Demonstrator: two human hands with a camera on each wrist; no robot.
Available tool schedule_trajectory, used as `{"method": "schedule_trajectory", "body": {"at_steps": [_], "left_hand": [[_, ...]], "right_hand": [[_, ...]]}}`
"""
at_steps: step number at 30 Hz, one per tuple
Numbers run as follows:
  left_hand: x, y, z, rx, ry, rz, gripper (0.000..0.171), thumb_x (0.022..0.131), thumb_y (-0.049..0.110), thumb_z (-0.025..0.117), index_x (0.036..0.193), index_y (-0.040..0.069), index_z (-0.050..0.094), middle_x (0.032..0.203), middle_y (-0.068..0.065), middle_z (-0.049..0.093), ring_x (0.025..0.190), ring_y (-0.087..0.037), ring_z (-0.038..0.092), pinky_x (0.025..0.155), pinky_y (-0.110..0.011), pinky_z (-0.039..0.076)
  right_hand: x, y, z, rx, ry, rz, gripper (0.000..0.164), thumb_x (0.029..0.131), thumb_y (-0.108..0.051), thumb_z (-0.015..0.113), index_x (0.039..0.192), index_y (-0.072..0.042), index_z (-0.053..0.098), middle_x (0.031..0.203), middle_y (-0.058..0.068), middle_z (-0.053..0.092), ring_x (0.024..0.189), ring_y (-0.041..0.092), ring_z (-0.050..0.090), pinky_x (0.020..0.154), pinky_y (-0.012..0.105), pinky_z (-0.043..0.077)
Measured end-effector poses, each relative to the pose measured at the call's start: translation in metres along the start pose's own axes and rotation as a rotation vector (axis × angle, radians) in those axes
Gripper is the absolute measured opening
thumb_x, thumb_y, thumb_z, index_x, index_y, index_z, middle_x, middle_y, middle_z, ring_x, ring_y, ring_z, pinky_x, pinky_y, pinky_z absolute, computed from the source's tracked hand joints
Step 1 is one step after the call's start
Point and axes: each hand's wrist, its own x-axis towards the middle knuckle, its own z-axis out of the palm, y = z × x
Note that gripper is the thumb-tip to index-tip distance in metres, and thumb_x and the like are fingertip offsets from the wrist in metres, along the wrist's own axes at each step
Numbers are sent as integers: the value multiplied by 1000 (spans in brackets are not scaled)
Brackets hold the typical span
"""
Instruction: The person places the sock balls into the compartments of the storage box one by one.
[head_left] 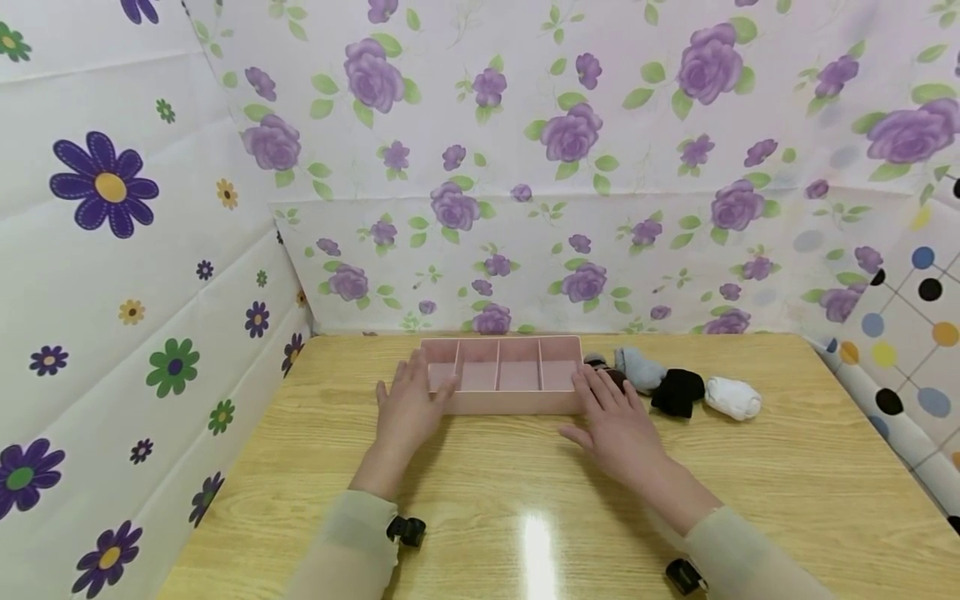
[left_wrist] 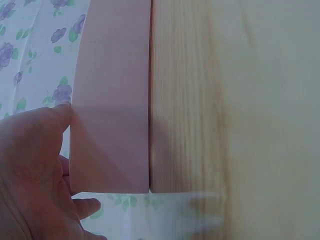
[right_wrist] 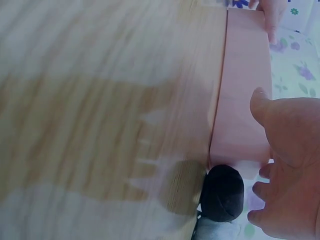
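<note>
A pink box with several compartments in a row stands at the back of the wooden table. No contents show in its compartments. My left hand holds its left front corner, the thumb on the front rim and the fingers along the left end. At the right end lies my right hand, fingers extended beside the corner and thumb spread away from the front wall; whether they touch is hard to tell. Right of the box sit rolled fabric bundles that look like socks: grey, black, white, and a dark brown one partly hidden by my fingers.
The wooden table extends toward me. A purple-flowered cloth wall rises just behind the box. Patterned sheets hang at the left and right sides.
</note>
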Motion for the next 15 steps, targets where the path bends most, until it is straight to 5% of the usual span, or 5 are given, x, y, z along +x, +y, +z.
{"method": "schedule_trajectory", "body": {"at_steps": [15], "left_hand": [[-1,24,11,4,15,45,95,111,59,59,176,2,20,179,-18,30,165,-43,23,131,-74,9]], "right_hand": [[-20,10,-21,-37,-32,41,89,109,-49,70,174,-2,30,178,22,29,162,47,30,128,73,23]]}}
